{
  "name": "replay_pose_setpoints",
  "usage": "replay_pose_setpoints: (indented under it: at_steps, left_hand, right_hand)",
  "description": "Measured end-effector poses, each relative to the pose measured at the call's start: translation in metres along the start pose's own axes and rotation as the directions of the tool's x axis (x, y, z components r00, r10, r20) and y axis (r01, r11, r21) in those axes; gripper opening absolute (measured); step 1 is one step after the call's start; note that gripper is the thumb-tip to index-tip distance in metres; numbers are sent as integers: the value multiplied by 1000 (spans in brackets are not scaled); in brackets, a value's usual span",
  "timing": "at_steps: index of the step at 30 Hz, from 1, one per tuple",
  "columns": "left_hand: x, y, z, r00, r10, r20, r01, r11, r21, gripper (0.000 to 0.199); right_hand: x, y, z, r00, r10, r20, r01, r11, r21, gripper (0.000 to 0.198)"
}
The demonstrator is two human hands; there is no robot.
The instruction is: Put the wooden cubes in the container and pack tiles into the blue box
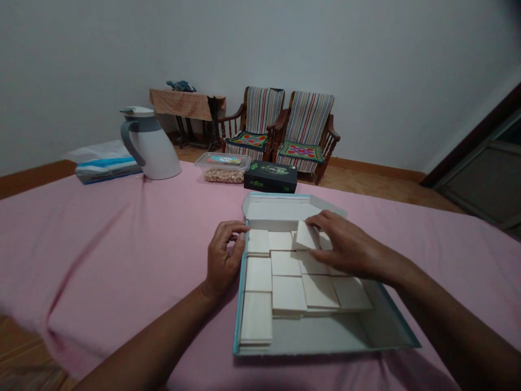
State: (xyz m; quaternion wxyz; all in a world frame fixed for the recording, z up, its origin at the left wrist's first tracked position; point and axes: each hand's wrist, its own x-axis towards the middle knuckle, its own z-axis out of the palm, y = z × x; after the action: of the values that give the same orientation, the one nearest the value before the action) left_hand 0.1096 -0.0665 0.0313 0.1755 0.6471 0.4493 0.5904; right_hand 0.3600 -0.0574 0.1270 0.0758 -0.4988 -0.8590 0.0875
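An open cardboard box (321,334) with a white inside and teal edges lies in front of me, its lid flap folded back at the far side. Stacks of pale, square wooden tiles (288,292) fill much of it in rows. My right hand (352,247) pinches one wooden tile (306,237) between thumb and fingers, holding it tilted over the far row. Some tiles under that hand are hidden. At the box's left wall, near the far corner, my left hand (226,252) has its fingers bent and gripping the rim.
A pink cloth (163,260) covers the table. Along its far side stand a white-and-grey jug (157,149), a tissue pack (108,168), a clear tub of nuts (223,175) and a black box (270,178). Two wooden chairs (264,111) are beyond.
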Motion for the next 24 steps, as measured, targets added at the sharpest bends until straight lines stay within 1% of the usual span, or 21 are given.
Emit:
replay_pose_setpoints:
  at_steps: [2, 3, 5, 6, 9, 11, 13, 17, 20, 22, 23, 24]
  left_hand:
    - [0, 1, 0, 1000, -2, -2, 2, 1000, 4, 15]
    - [0, 2, 1, 1000, -5, -7, 5, 1000, 7, 15]
    - [0, 3, 1, 1000, -10, -11, 10, 1000, 9, 15]
    - [0, 3, 1, 1000, -7, -9, 7, 1000, 8, 16]
    - [1, 2, 0, 1000, 16, 1, -16, 1000, 6, 16]
    - [1, 1, -1, 1000, 24, 4, -24, 1000, 11, 16]
    - [1, 1, -1, 1000, 18, 5, -18, 1000, 14, 16]
    - [0, 2, -1, 1000, -5, 6, 4, 1000, 13, 16]
    - [0, 2, -1, 1000, -1, 12, 1, 1000, 7, 16]
    - [0, 3, -1, 1000, -1, 12, 1, 1000, 7, 16]
    - [1, 3, -1, 1000, -2, 10, 2, 1000, 10, 16]
    - [1, 3, -1, 1000, -2, 7, 2, 1000, 15, 16]
  right_hand:
    - [-4, -7, -7, 998, -47, -32, 50, 995, 88, 44]
    - [-6, -14, -8, 996, -83, -12, 84, 988, 133, 45]
    - [-12, -32, -8, 981, -173, 91, 149, 963, 223, 46]
    - [-14, -42, -6, 964, -214, 155, 169, 950, 261, 47]
    - [-19, -68, 0, 907, -277, 316, 165, 927, 337, 49]
    - [-18, -80, 4, 890, -285, 356, 148, 918, 367, 48]
    - [-17, -87, 9, 887, -298, 352, 157, 913, 377, 45]
    - [-19, -91, 21, 926, -294, 239, 211, 924, 318, 42]
    - [-21, -83, 22, 947, -297, 123, 249, 921, 300, 41]
    - [-19, -66, 14, 969, -248, -17, 242, 925, 292, 36]
    - [-16, -55, 9, 974, -194, -120, 221, 932, 287, 33]
    - [-13, -41, 3, 969, -119, -216, 181, 938, 296, 29]
